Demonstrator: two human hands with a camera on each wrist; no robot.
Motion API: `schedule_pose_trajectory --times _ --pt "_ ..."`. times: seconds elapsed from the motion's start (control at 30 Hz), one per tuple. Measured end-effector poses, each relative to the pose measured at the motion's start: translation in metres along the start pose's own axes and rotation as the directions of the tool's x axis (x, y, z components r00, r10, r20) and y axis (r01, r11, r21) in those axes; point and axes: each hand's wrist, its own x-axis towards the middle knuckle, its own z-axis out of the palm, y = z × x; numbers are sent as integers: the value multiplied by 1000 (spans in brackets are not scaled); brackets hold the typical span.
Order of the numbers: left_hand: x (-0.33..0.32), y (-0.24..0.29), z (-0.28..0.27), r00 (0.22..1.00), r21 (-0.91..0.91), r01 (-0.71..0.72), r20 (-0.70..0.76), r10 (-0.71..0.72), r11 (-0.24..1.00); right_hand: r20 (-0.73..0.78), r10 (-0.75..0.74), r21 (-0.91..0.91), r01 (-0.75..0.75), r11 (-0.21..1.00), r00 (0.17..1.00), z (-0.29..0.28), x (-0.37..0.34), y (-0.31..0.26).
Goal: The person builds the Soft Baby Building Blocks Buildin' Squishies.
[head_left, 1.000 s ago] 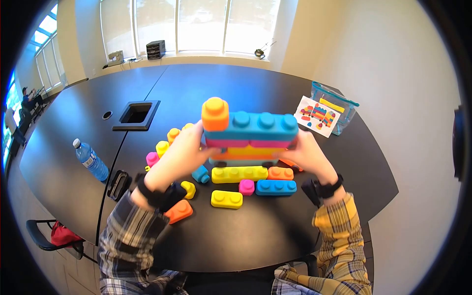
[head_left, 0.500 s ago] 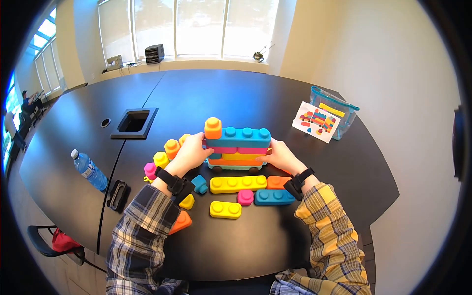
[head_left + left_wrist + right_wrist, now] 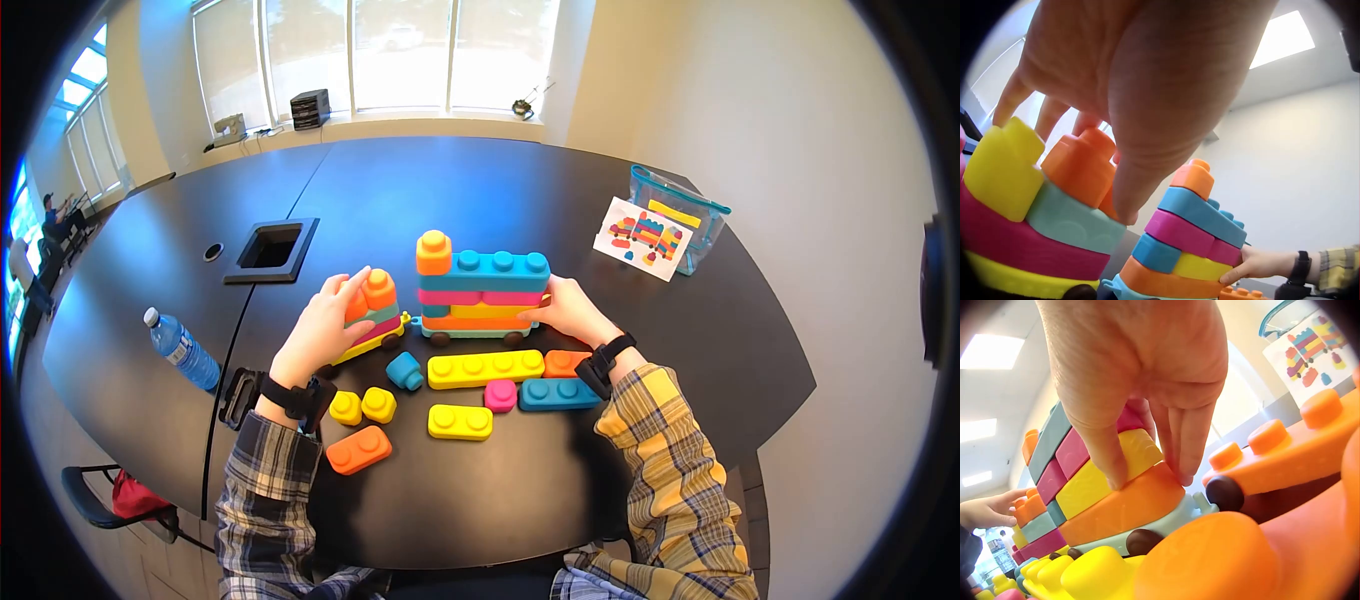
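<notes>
A tall wagon of stacked toy blocks [image 3: 480, 266] stands on wheels in the middle of the table, with one orange block on top at its left end. My right hand [image 3: 572, 312] holds its right end, the thumb against the yellow block [image 3: 1100, 478] on the near side. Just left of it is a lower block wagon [image 3: 384, 318] with a yellow base. My left hand [image 3: 318, 328] grips this one from above, thumb on the near side of its orange blocks [image 3: 1079, 164]. The facing ends of both wagons meet at a small yellow hitch [image 3: 406, 319].
Nearer me lie loose blocks: a long yellow one [image 3: 485, 369], a blue one [image 3: 558, 394], an orange one [image 3: 359, 450] and several small ones. A water bottle [image 3: 182, 348] and a black case [image 3: 240, 398] are at left. A picture card [image 3: 642, 238] leans on a clear bag [image 3: 705, 225].
Both hands lowered the tall wagon onto the table. Then my left hand left it and moved left to the lower wagon, while my right hand stayed at the tall wagon's right end.
</notes>
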Motion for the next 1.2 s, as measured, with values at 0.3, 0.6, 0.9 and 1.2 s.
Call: schedule_pose_trajectory --times 0.3,0.6,0.9,1.2 --pt "-9 6 2 998 -1 66 8 -66 998 16 67 57 -68 996 998 -4 -2 2" --pt "-24 26 -7 988 75 68 -142 -57 995 26 347 -641 -250 725 938 -47 -41 47" --pt "-80 74 -29 986 -95 -144 -103 134 985 -342 214 -490 -368 791 915 -60 -87 35" --pt "-119 103 -10 975 -399 -139 104 195 906 68 -149 -459 164 873 986 -3 -165 -89"
